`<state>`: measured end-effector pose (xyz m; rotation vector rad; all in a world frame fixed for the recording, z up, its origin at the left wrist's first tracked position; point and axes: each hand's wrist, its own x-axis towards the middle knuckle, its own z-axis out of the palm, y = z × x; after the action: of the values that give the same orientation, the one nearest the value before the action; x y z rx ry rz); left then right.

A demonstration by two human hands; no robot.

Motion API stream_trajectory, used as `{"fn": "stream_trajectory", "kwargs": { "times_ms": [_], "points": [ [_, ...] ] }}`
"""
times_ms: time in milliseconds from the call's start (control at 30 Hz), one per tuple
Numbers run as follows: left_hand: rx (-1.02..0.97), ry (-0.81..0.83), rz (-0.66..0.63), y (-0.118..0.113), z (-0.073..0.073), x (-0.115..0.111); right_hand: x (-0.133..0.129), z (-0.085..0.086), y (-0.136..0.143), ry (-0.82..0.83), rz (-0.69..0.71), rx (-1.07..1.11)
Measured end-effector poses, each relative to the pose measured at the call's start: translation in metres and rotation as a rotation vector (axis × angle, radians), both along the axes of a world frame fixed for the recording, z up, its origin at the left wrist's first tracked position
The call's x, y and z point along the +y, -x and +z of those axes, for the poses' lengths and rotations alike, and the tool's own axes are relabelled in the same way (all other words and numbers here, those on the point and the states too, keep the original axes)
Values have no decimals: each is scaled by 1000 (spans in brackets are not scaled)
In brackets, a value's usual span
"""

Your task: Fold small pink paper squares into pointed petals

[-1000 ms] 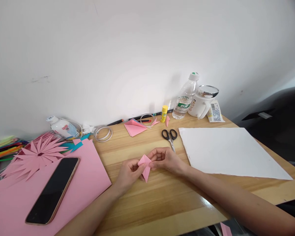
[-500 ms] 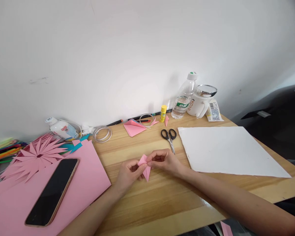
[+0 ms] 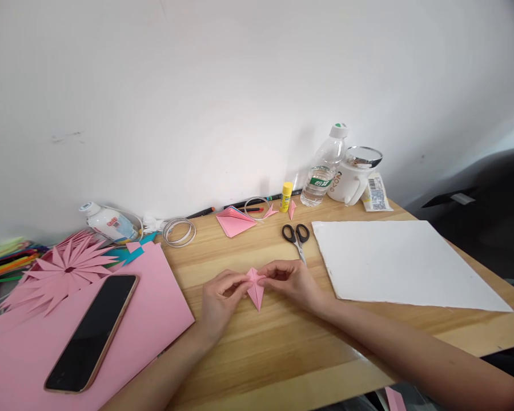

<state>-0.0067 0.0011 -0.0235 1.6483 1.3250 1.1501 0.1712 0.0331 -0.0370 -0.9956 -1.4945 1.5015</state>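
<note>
A small piece of folded pink paper [image 3: 256,293], kite-shaped with a crease down its middle, is held just above the wooden table [image 3: 223,371]. My left hand [image 3: 223,297] pinches its left corner between thumb and fingers. On the opposite corner, my right hand [image 3: 289,281] has its thumb and fingertips closed too. The long point of the paper faces me. Black-handled scissors [image 3: 297,237] lie just beyond my right hand, their tips hidden behind it.
Pink sheets [image 3: 154,319] at left carry a phone [image 3: 92,334] and a pink paper flower [image 3: 71,269]. A white board [image 3: 402,262] lies right. Along the wall stand a glue stick [image 3: 286,197], a water bottle [image 3: 323,168] and a mug [image 3: 351,177]; folded pink paper [image 3: 235,221] lies nearby.
My left hand has shifted its grip from across the paper's lower part to its left corner. The paper now shows more of its face, with the centre crease visible.
</note>
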Motion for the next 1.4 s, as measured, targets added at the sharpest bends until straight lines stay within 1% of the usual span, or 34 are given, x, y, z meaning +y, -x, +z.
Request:
{"fn": "stream_trajectory", "kwargs": {
  "times_ms": [100,200,400,567,700,800,900,1000,1100,1233,1400],
  "points": [
    [39,-16,-5,0,2,-1,0,0,-1,-125,-35,-108],
    [73,-34,-5,0,5,-2,-1,2,-2,-239,-34,-175],
    [110,-37,-9,-3,9,-2,-2,8,-1,-339,-17,-228],
    [77,-7,-32,-4,9,-3,-4,10,0,-363,-31,-233],
    [15,24,-17,-5,9,-2,-5,11,0,-252,24,-167],
    [-95,155,-6,-6,10,-1,-4,10,0,-176,28,-129],
    [-132,299,-43,-6,12,0,-3,7,-1,-146,10,-94],
    [-165,319,-58,-6,13,0,-2,5,-1,-131,30,-79],
    [-193,308,-32,-7,13,1,-2,4,0,-179,43,-89],
    [-206,324,-8,-8,14,1,-1,4,-1,-317,15,-105],
    [-230,339,1,-7,13,2,0,2,-2,-390,9,-146]
  ]
}}
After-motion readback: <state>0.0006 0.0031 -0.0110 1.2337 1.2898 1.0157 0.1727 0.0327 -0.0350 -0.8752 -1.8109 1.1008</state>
